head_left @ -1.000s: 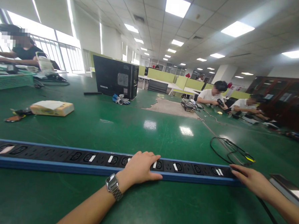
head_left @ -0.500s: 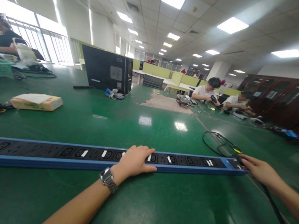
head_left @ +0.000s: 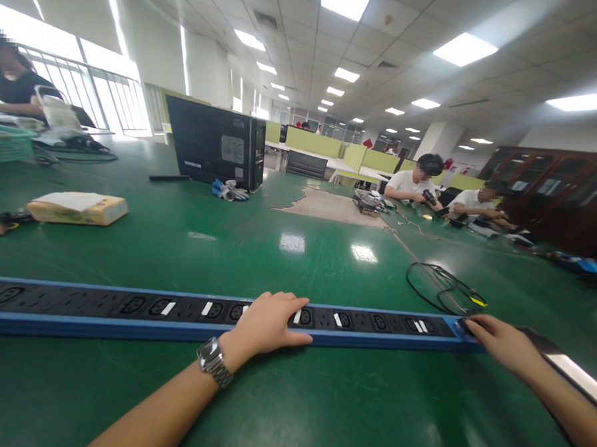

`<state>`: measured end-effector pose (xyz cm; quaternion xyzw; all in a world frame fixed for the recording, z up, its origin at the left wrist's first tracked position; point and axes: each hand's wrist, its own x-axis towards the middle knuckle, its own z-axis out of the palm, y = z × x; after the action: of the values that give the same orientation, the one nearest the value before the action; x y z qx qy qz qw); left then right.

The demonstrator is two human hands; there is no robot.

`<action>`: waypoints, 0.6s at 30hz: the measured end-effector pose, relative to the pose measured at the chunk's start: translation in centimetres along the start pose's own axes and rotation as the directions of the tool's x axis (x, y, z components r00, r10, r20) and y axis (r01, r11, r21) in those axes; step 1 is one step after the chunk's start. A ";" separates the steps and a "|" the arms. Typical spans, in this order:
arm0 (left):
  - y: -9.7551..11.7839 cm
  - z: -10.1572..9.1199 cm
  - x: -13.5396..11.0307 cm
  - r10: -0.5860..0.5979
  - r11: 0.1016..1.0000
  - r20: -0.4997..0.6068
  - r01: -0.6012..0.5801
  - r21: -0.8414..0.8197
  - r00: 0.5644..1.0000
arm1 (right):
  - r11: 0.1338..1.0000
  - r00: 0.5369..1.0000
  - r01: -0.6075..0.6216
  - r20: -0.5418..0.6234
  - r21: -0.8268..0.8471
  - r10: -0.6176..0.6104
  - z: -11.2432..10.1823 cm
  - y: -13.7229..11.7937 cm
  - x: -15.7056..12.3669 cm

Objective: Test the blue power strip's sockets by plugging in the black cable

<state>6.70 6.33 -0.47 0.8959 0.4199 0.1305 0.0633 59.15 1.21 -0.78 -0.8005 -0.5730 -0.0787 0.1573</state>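
A long blue power strip (head_left: 124, 311) with black sockets and white labels lies across the green table (head_left: 289, 396) in front of me. My left hand (head_left: 266, 323), with a watch on its wrist, rests flat on the strip's middle, fingers stretched over the sockets. My right hand (head_left: 497, 339) touches the strip's right end, fingers curled over the end cap where a black cable leaves. A coil of black cable (head_left: 442, 288) lies just beyond that end.
A black computer case (head_left: 215, 149) stands at the back, gloves (head_left: 229, 190) beside it. A yellow tissue pack (head_left: 76, 208) lies at left, a metal bar (head_left: 568, 370) at right. One person sits far left by a green basket (head_left: 7, 145); two people (head_left: 421, 183) work at back right.
The view swung left and then settled. My right hand shifted slightly along the strip's right end. My left hand stayed on the strip's middle.
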 end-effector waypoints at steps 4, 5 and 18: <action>0.0 0.0 -0.1 0.002 1.000 -0.010 -0.002 0.010 1.000 | 0.998 0.993 -0.054 0.109 0.025 0.051 0.0 -0.9 0.3; 0.0 0.0 -0.1 0.003 1.000 -0.013 -0.003 0.012 1.000 | 0.998 0.991 -0.065 0.120 0.023 0.061 -0.1 -0.9 0.4; 0.1 -0.1 -0.2 0.004 1.000 -0.002 -0.004 0.014 1.000 | 0.993 0.962 -0.120 0.245 -0.016 0.120 0.7 -1.7 1.2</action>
<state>6.65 6.14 -0.39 0.8970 0.4191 0.1287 0.0561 57.94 3.03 -0.79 -0.8374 -0.5384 0.0305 0.0894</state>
